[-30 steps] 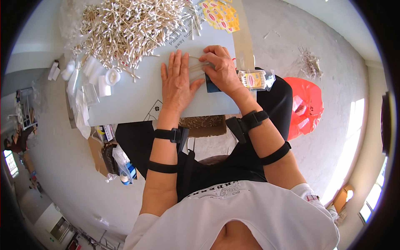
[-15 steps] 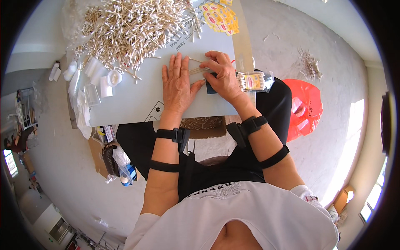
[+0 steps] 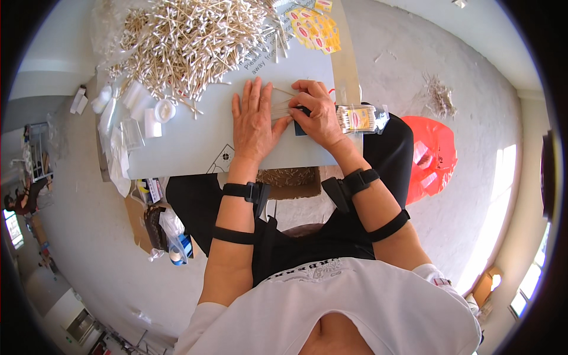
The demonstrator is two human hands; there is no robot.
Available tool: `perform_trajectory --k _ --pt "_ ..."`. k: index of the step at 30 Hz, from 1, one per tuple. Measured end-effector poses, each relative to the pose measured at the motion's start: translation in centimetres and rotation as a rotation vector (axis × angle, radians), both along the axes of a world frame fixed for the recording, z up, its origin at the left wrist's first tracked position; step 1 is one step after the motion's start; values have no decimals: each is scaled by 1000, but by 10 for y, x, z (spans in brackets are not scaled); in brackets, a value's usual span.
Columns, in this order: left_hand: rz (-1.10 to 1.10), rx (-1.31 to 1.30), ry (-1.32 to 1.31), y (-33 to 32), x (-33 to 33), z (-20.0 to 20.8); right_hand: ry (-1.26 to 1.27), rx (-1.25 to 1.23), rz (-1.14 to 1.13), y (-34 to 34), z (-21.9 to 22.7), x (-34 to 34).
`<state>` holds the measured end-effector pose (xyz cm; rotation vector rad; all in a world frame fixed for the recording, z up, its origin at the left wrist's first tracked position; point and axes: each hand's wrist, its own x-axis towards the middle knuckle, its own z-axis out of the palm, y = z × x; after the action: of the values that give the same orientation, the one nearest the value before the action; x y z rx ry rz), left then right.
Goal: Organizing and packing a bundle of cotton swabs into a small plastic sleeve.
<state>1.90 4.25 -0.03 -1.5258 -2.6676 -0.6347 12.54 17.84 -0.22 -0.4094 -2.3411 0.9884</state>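
- Grey worktop (image 3: 189, 137) carries a big heap of cotton swabs (image 3: 183, 50); this heap serves as landmark.
- Small row of loose swabs (image 3: 279, 109) lies between the two hands, right of the heap and nearer to the person.
- Left hand (image 3: 252, 121) lies flat beside the row, its grip released, with the thumb spread.
- Right hand (image 3: 315, 113) curls at the row's other end; whether its grip pinches any swab, I cannot tell, because the fingers hide it.
- One slanting swab (image 3: 284, 90) lies apart from the row, on the side toward the heap; if the hands squeeze together, it may cross the others or be left outside.
- Uneven pressure from the fingers could, I judge, make the thin round sticks roll and scatter.
- Filled clear packet (image 3: 357, 119), farther right of the heap than the right hand, seems to overhang the worktop's edge; a bump from the right wrist could drop it.
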Motion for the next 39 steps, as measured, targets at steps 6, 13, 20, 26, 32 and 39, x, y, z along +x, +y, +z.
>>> perform_trajectory --k 6,13,20,26,32,39 --pt "-80 15 -13 -4 0 2 -30 7 64 5 5 -5" --pt "-130 -64 17 -12 17 3 -84 -200 -145 29 15 -52" --pt "-132 -96 21 -8 18 4 -455 168 -380 55 22 -109" --pt "-128 -88 19 -10 17 3 -531 -24 -382 47 17 -89" --pt "-134 -55 3 -8 17 2 -417 -29 -283 43 8 -54" --pt "-96 16 -46 -8 17 6 -327 -14 -44 32 14 -36"
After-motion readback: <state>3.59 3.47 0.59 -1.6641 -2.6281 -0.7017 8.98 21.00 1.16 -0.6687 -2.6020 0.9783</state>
